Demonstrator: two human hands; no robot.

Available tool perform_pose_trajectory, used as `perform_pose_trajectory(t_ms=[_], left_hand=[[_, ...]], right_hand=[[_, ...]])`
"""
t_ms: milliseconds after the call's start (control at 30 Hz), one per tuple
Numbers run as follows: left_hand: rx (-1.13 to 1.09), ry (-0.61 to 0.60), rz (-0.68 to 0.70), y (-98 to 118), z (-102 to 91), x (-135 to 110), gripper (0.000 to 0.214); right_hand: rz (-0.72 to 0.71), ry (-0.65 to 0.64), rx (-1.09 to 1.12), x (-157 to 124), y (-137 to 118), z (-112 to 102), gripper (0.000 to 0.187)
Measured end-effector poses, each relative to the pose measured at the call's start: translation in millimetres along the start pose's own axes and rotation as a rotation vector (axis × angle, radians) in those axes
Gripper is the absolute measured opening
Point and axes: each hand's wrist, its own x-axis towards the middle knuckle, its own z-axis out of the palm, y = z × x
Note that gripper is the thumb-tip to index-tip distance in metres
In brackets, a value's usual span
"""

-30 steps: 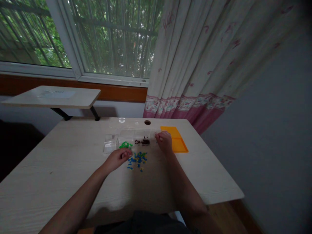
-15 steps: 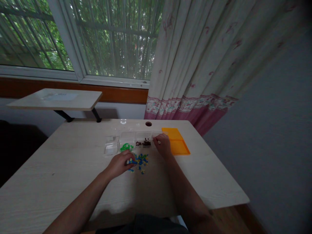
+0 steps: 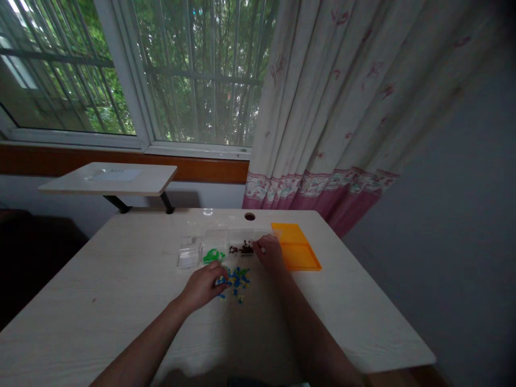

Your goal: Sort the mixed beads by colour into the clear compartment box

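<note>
A pile of small blue, yellow and green pieces (image 3: pixel 237 278) lies loose on the table. My left hand (image 3: pixel 205 285) is at its left edge, fingers curled towards the thumb among the blue pieces; what they pinch is too small to make out. Beyond the pile stands a row of clear plastic boxes. Bright green pieces (image 3: pixel 213 255) fill one box, and dark brown pieces (image 3: pixel 246 248) lie in the one to its right. My right hand (image 3: pixel 269 252) is closed at the row's right end, fingertips pinched beside the brown pieces. Its fingers partly cover the box there.
An orange two-part tray (image 3: pixel 300 257) lies just right of my right hand. At the left end of the row is a clear box (image 3: pixel 188 259). A raised shelf (image 3: pixel 116 180) stands at the table's back left, and a round hole (image 3: pixel 250 216) pierces the back edge.
The view has tilted up slightly, so the table sits lower in the picture. Both hands stay at about the same places beside the pile and the boxes.
</note>
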Motion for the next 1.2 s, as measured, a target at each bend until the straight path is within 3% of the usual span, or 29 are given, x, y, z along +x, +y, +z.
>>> perform_pose_trajectory(t_ms=[367, 667, 967, 1200], left_hand=[[0.029, 0.005, 0.015, 0.7, 3.1, 0.3, 0.011], [0.049, -0.058, 0.081, -0.5, -2.5, -2.4, 0.026], [0.041, -0.051, 0.035, -3.6, 1.9, 0.0, 0.01], [0.049, -0.056, 0.046, -4.4, 2.0, 0.1, 0.012]], right_hand=[[0.032, -0.051, 0.025, -1.4, -1.5, 3.0, 0.037], [0.038, -0.072, 0.019, -1.6, -1.8, 2.1, 0.038], [0.041, -0.105, -0.013, -1.2, -4.5, 0.8, 0.038], [0.058, -0.118, -0.035, -0.6, -5.5, 0.7, 0.037]])
